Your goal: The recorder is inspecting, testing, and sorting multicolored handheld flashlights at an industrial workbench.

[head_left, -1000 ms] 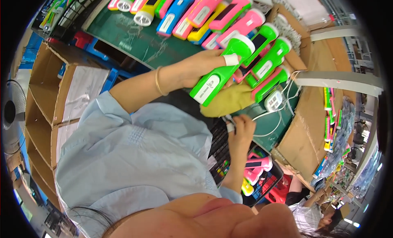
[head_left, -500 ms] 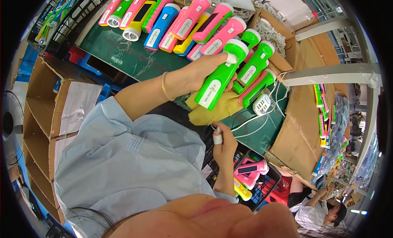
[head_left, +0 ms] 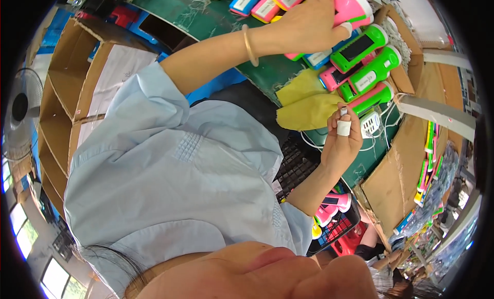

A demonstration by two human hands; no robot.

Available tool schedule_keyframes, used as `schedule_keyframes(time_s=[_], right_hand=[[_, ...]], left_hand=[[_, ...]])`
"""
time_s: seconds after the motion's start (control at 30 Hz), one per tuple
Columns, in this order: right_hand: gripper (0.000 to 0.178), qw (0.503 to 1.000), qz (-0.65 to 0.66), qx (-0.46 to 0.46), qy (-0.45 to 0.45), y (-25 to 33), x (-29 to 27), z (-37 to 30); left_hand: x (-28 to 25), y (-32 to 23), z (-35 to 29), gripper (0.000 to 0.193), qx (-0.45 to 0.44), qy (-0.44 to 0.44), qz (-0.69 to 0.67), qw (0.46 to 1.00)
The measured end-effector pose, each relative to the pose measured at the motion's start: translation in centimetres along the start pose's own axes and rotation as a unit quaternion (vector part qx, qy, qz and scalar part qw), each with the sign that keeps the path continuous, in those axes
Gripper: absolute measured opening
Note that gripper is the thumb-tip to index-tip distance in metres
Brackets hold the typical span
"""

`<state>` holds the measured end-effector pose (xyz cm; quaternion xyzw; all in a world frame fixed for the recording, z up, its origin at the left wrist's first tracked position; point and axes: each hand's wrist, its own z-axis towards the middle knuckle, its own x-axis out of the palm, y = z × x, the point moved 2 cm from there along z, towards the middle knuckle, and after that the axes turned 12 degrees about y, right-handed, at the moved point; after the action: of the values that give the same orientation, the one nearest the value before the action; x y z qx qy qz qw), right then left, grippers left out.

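Observation:
My left hand point(head_left: 309, 26), a bangle on its wrist, reaches over the row of flashlights at the top. Its fingers and taped thumb close round a pink flashlight point(head_left: 352, 6) with a white rim; part of that hand is cut off by the picture's edge. Green flashlights point(head_left: 373, 73) lie just beside it, one with its dark panel point(head_left: 357, 47) facing up. My right hand point(head_left: 342, 137), a finger wrapped in white tape, pinches a small silvery piece point(head_left: 343, 112) whose kind I cannot make out. It is next to a yellow cloth point(head_left: 309, 111) on the green tabletop.
A white multi-port charger point(head_left: 369, 125) with cables sits right of my right hand. Below is a black basket point(head_left: 334, 232) holding flashlights. A cardboard box point(head_left: 406, 67) of white parts stands at the upper right, cardboard shelving point(head_left: 67, 103) at left. Another person point(head_left: 391, 260) is at lower right.
My left hand no longer holds up the green flashlight; it has moved up and right onto a pink one. My right hand has risen to the cloth's edge. The whole view has shifted.

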<state>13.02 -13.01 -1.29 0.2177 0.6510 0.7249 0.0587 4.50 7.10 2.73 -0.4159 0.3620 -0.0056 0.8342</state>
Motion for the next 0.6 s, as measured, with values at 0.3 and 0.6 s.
schedule_keyframes(time_s=[0.3, 0.6], right_hand=[[0.016, 0.996, -0.053, -0.056, -0.043, -0.3, 1.8, 2.5], [0.014, 0.817, -0.534, -0.215, -0.021, 2.9, 5.5, 4.7]], left_hand=[[-1.6, 1.0, 1.1, 0.047, -0.028, -0.014, -0.006, 1.0], [0.8, 1.3, -2.5, 0.043, -0.132, 0.277, -0.648, 0.697]])
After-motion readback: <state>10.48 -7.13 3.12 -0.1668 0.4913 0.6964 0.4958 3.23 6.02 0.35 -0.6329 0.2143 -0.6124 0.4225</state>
